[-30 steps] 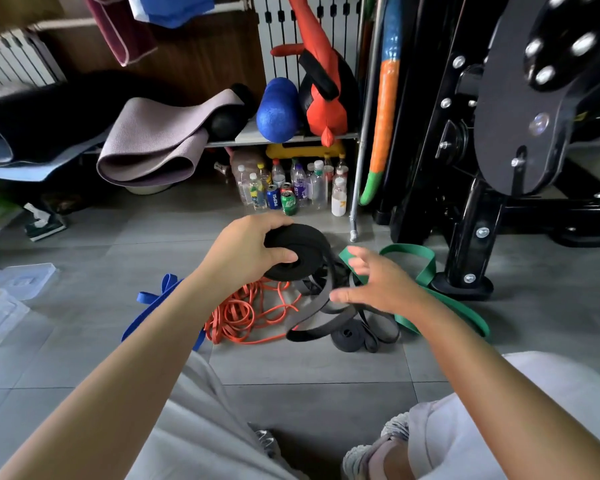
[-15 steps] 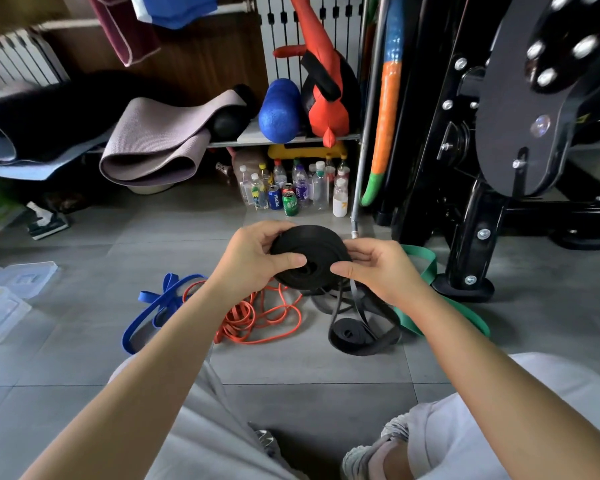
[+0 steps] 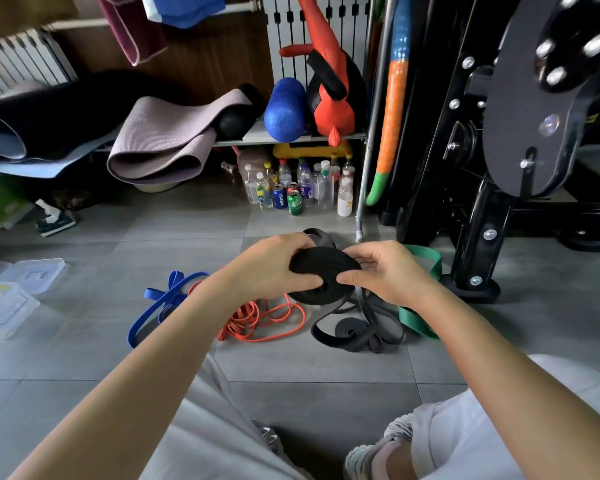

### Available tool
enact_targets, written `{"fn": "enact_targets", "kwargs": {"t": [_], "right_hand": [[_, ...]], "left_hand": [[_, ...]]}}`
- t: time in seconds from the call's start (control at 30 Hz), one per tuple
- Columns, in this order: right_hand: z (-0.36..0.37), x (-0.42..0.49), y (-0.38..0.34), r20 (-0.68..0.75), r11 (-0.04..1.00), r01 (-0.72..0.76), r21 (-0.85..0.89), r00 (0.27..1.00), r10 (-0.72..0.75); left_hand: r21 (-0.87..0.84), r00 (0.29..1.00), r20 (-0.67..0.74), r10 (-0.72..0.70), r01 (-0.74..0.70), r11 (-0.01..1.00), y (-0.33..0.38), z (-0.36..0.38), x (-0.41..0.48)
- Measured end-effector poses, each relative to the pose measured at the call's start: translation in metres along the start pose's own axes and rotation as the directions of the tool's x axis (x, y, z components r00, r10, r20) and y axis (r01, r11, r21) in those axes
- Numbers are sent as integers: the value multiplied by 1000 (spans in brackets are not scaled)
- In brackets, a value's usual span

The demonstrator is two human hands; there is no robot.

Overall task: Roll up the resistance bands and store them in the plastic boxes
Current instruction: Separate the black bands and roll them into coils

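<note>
Both hands clamp one roll. The left hand (image 3: pixel 270 268) grips the left edge of the coiled black band (image 3: pixel 326 266), and the right hand (image 3: pixel 386 271) pinches its right rim. The roll is held above the floor (image 3: pixel 291 368), with its loose tail (image 3: pixel 357 336) heaped below the right hand. An orange band (image 3: pixel 263 318) lies under the left wrist and a blue band (image 3: pixel 153 308) further left. A green band (image 3: pixel 426 259) lies behind the right hand. The plastic boxes (image 3: pixel 4 306) sit well left, with open tile between.

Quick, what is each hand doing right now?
Left hand: gripping the black band roll.
Right hand: pinching the same roll from the other side.
</note>
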State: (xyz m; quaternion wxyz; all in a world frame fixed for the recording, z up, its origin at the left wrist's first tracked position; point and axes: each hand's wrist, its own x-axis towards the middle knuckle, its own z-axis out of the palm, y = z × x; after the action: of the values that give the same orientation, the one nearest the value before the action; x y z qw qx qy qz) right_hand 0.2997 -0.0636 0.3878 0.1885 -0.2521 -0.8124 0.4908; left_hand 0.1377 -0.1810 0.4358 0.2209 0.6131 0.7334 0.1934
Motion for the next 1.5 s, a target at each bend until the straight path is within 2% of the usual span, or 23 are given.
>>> {"fn": "enact_targets", "kwargs": {"t": [0.07,0.13,0.23,0.33,0.47,0.6,0.67,0.77,0.8,0.83,0.87,0.93,0.97,1.03,1.1,1.13,1.2,1.27,1.33,1.5], "right_hand": [[3,2,-2,10,999,15,-48,1000,-15],[3,3,-6,-7,999,31,-38,999,-31],[-2,2,-8,-30,999,46,14,999,-45],[-6,-3,-2,-14,997,10,72,1000,-10],[-8,-7,5,-32,974,-17,227,999,25],[-7,-7,7,-58,945,-8,326,998,29],[-6,-8,7,-69,943,-3,333,997,27],[-6,-8,7,-104,954,7,301,994,26],[-6,-8,6,-104,962,-2,274,994,32],[-6,-8,7,-99,971,-15,240,994,40],[-6,-7,7,-88,979,-26,203,995,45],[-6,-6,7,-55,994,-35,105,998,41],[-5,-5,7,-32,999,-35,38,999,36],[-2,-3,3,3,995,-22,-92,1000,23],[1,-1,1,-15,987,-2,-162,1000,0],[2,-1,0,-33,986,6,-169,999,-12],[0,-1,1,-64,997,-1,-83,998,-5],[-3,-2,4,-76,998,-30,50,997,34],[-7,-2,6,-58,994,-43,96,997,49],[-9,-1,13,-65,975,-67,211,994,82]], "left_hand": [[165,1000,-26,14,-9,986,7,4,1],[163,995,-90,31,-16,986,9,5,2],[-17,990,-142,-6,4,1000,4,3,4],[-240,981,-188,-40,-7,971,-4,3,3],[-563,968,-219,-120,-25,826,-8,6,0],[-681,953,-244,-177,-39,731,-9,13,-3],[-761,944,-247,-218,-50,647,-11,17,-4],[-850,952,-167,-256,-7,526,-12,25,-5],[-842,955,-137,-265,28,538,-12,26,-4],[-793,955,-124,-268,67,606,-14,26,-3],[-686,956,-137,-258,96,721,-16,23,-2],[-356,965,-202,-170,89,930,-18,17,-1],[-199,972,-216,-92,49,979,-16,15,0],[58,989,-142,40,-32,998,-8,14,1],[289,996,-56,74,-55,956,-2,18,5],[336,996,-54,68,-46,941,-2,18,7],[284,995,-87,55,-29,958,-6,17,8],[143,991,-128,43,-24,989,-10,16,7],[-9,983,-185,9,-10,1000,-12,15,6],[-285,966,-258,-30,-46,957,-18,20,6]]}}
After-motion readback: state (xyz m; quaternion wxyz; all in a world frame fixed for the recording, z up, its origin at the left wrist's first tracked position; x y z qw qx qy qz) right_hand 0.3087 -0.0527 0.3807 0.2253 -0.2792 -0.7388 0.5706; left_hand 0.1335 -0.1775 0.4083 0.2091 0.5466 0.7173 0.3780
